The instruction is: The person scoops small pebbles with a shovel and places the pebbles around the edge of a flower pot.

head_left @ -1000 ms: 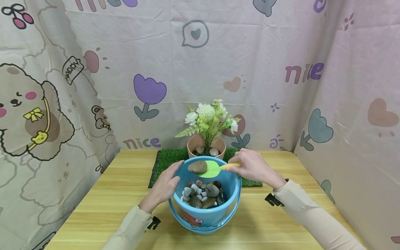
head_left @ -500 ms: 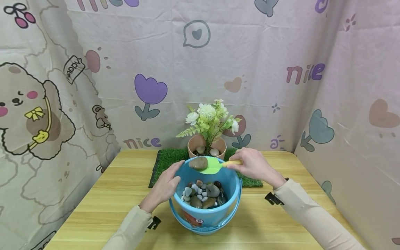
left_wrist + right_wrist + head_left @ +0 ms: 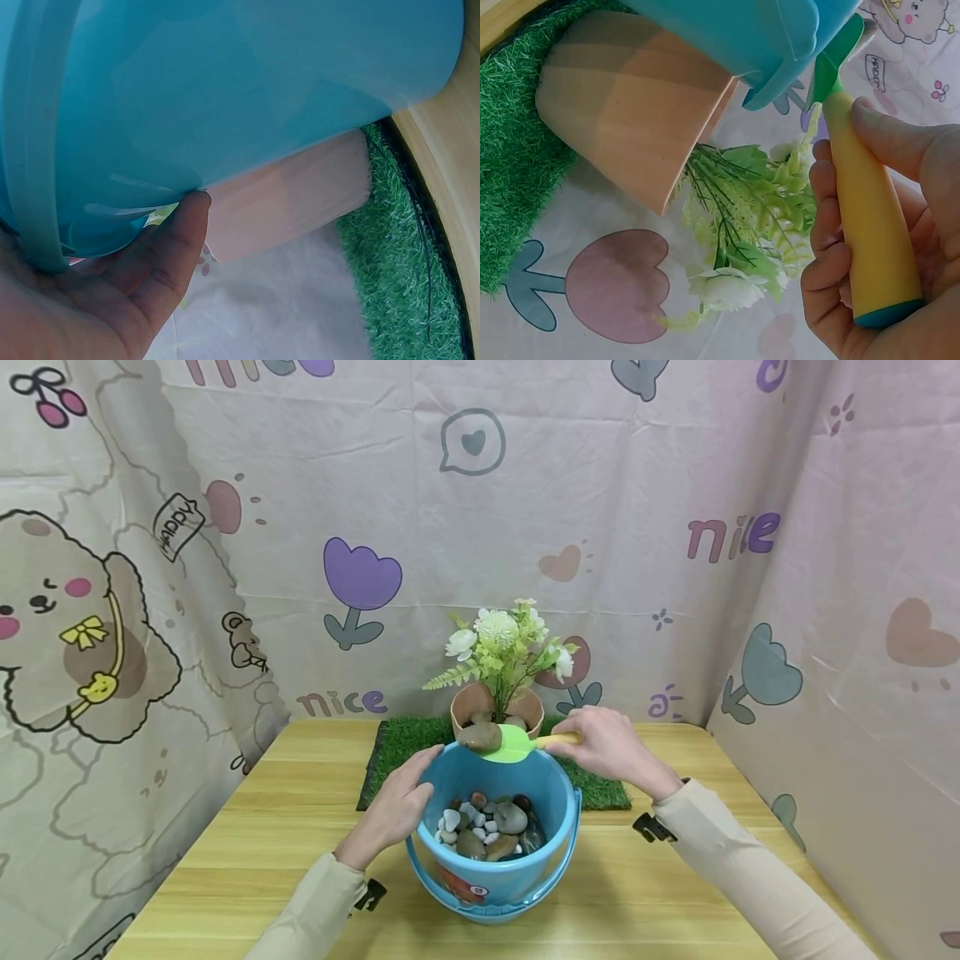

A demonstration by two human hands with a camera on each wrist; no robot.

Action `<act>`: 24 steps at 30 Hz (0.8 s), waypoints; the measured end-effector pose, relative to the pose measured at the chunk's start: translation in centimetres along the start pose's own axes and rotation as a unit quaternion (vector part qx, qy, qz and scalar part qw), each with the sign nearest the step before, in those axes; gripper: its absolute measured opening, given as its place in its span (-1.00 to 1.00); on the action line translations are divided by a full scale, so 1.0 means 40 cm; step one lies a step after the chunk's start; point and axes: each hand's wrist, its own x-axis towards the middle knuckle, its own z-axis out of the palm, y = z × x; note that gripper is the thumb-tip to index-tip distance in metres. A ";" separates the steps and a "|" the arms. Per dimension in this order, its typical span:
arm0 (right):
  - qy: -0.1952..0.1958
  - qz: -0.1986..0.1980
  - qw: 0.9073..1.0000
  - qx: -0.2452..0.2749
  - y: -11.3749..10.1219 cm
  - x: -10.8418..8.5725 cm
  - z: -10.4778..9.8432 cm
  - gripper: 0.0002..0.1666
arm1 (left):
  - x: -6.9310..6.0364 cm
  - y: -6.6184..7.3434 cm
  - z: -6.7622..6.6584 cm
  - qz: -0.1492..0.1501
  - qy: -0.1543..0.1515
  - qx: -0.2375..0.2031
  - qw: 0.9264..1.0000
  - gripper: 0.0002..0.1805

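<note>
My right hand (image 3: 603, 743) grips the yellow handle (image 3: 874, 217) of a small trowel with a green blade (image 3: 512, 746). A large brown stone (image 3: 478, 738) lies on the blade, above the far rim of a blue bucket (image 3: 498, 881). Inside the bucket are several pebbles (image 3: 512, 817), white, grey and brown. My left hand (image 3: 395, 802) holds the bucket's left rim, its fingers along the outer wall in the left wrist view. Behind the bucket stands a pinkish flowerpot (image 3: 630, 97) with white artificial flowers (image 3: 497, 627); the trowel and stone partly hide its front and the stones inside.
The pot stands on a green turf mat (image 3: 408, 739) at the back of the wooden table (image 3: 247, 827). The bucket's handle (image 3: 567, 860) hangs down at its front. A printed cloth (image 3: 480, 527) hangs behind and at both sides.
My right hand has raised the trowel and stone slightly and moved them away from me, from over the bucket to its far rim by the pot. My left hand stays on the bucket.
</note>
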 end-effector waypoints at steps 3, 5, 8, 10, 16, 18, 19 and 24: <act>0.005 0.012 1.000 -0.004 0.003 0.008 0.000 -0.73 | 0.000 0.000 0.000 -0.001 0.001 0.000 1.000 -0.36; 0.002 0.022 1.000 -0.005 0.005 0.015 0.000 -0.74 | 0.000 0.000 0.000 -0.002 0.002 -0.001 1.000 -0.36; -0.004 0.036 0.999 -0.004 0.009 0.023 0.000 -0.76 | 0.000 0.001 0.001 -0.005 0.001 -0.001 1.000 -0.35; -0.008 0.041 0.999 -0.006 0.011 0.027 0.001 -0.77 | -0.001 0.002 0.001 -0.007 0.000 -0.001 1.000 -0.35; -0.010 0.049 0.999 -0.008 0.019 0.030 0.007 -0.79 | 0.000 0.004 0.002 -0.005 0.001 0.003 1.000 -0.36; -0.009 0.053 0.998 -0.014 0.021 0.031 0.011 -0.78 | 0.001 0.005 0.002 -0.005 0.001 0.003 1.000 -0.36; -0.008 0.056 0.998 -0.016 0.023 0.031 0.013 -0.78 | 0.001 0.005 0.002 -0.005 0.002 0.003 1.000 -0.36; -0.006 0.069 0.997 -0.030 0.032 0.042 0.033 -0.76 | 0.000 0.005 0.001 -0.008 0.002 0.002 1.000 -0.35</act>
